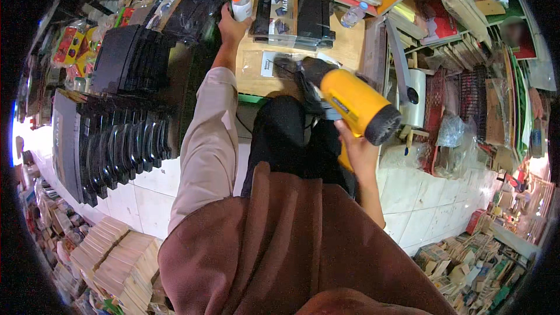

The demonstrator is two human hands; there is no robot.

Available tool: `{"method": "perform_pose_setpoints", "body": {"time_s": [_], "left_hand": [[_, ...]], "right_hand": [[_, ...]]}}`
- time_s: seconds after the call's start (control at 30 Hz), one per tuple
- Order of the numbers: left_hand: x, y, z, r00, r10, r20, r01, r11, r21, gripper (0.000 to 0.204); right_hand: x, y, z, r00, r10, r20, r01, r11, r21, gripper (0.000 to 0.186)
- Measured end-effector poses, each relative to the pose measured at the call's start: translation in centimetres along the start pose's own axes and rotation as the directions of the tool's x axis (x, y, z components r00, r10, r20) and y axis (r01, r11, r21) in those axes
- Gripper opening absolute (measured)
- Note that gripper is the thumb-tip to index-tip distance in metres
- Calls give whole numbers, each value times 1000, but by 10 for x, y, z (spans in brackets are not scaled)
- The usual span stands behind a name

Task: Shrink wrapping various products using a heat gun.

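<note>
My left hand is wrapped round a white bottle with a tall orange top, at the far side of the wooden table. Just right of it lies a stack of flat black plastic items, with a printed card under clear wrap. In my right hand is a yellow heat gun with a black rear end, held above my lap. Its front end points away to the left, beside a dark blurred shape at the table's near edge. My fingers partly hide its handle.
More black plastic items stand in stacks and a row on the left. A small water bottle is at the table's back right. Crowded shelves rise on the right. Bundled paper blocks lie on the lower left.
</note>
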State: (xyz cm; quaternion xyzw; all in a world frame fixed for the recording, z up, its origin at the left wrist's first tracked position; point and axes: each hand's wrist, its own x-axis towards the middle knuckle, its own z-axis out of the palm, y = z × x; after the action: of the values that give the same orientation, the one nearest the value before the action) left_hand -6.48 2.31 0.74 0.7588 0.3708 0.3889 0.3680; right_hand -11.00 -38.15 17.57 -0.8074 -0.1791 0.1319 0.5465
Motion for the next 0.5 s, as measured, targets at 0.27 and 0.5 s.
{"method": "perform_pose_setpoints", "body": {"time_s": [0.27, 0.5], "left_hand": [[-48, -36, -30, 993, -92, -79, 93, 996, 10, 70], [-48, -81, -93, 720, -397, -569, 154, 891, -428, 29]], "right_hand": [[1, 1, 3, 996, -8, -92, 15, 997, 80, 20], [-25, 22, -75, 925, 288, -248, -136, 860, 492, 32]]}}
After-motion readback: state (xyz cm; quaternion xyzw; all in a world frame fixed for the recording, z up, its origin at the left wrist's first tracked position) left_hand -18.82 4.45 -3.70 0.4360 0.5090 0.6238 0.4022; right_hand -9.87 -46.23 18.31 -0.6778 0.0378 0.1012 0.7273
